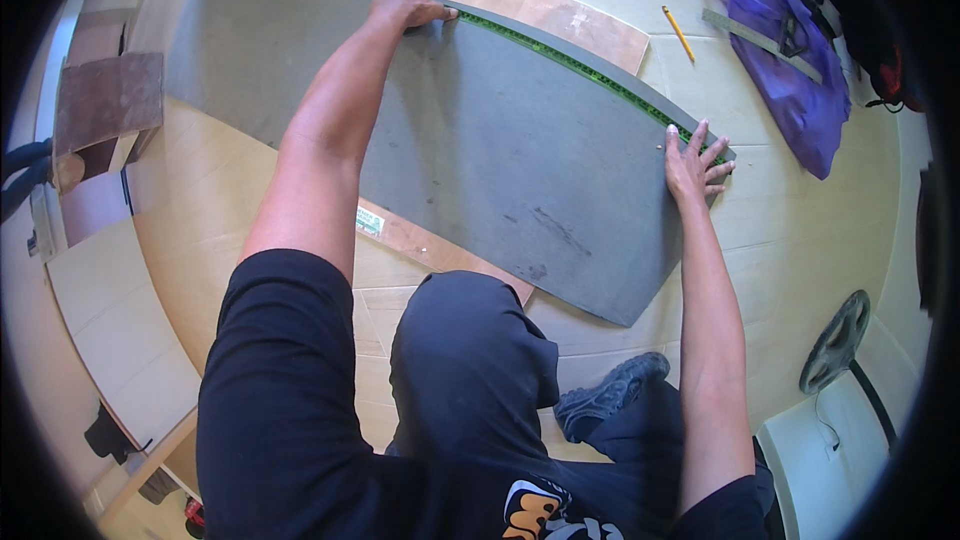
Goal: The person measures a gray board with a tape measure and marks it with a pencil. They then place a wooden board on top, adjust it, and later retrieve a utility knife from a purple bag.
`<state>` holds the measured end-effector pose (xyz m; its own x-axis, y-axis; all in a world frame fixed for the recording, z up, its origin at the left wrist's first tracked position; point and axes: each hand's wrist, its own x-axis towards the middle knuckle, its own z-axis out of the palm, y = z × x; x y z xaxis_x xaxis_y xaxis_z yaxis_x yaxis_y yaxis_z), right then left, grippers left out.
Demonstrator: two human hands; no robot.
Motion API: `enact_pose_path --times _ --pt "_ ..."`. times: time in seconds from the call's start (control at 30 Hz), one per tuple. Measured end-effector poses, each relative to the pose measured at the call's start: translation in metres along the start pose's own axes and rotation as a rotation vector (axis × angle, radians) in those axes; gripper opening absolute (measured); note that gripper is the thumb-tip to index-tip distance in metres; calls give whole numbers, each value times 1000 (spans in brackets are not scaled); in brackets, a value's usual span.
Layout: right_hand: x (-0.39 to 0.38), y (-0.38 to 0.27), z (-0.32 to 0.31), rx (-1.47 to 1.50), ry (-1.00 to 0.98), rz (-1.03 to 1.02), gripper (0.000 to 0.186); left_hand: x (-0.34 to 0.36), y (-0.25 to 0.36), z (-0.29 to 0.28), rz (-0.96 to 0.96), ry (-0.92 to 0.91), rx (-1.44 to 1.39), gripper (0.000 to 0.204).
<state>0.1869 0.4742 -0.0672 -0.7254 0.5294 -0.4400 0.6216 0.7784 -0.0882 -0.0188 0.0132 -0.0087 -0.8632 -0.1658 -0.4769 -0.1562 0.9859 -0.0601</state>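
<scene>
A scuffed, matte grey, flat angular sheet [500, 140] is lying toward twelve o'clock; near eleven, the half-curled left hand [408, 6] is thumbing a narrow, dark-marked green strip [566, 61], its finger grip impossible to tell; at two, the right hand [692, 164] is splaying over the strip, gripping nothing. Beyond the sheet's straight right edge, smooth pale flooring [790, 240] is stretching toward three.
</scene>
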Motion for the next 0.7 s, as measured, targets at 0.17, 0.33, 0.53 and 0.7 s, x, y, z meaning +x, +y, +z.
enact_pose_path --times 0.17,0.33,0.53,0.7 --pt "-2 0 -1 11 8 -4 84 -4 2 -3 17 0 29 99" --pt "-2 -4 -4 -5 8 2 85 7 -1 8 3 12 47 93" --pt "-16 1 -3 -30 213 -128 86 17 -7 14 321 -31 -154 69" --pt "-19 -1 -15 131 14 -32 83 6 0 7 133 50 4 95"
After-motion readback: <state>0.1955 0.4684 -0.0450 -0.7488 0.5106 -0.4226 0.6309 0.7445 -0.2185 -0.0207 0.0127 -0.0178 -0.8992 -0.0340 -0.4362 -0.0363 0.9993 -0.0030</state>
